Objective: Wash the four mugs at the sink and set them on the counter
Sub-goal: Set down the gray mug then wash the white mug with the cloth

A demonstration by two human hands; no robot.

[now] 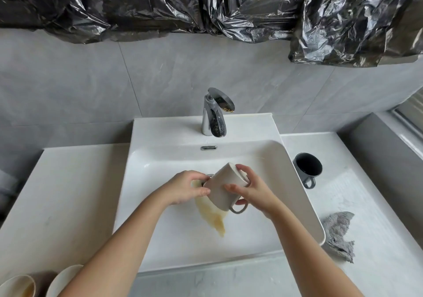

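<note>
Head view: beige mug [225, 189] tipped over sink [174, 235];
Grip: left hand [185, 190], right hand [251, 193] clasp it;
Handling: likely slick, fragile; hold body

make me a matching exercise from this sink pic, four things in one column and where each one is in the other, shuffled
Things:
1. beige mug
2. dark grey mug
3. grey cloth
4. tap

Places:
a. lying crumpled on the right counter
b. held tilted over the sink
c. at the sink's back rim
d. standing upright on the right counter

Pairs: 1-b, 2-d, 3-a, 4-c
</note>
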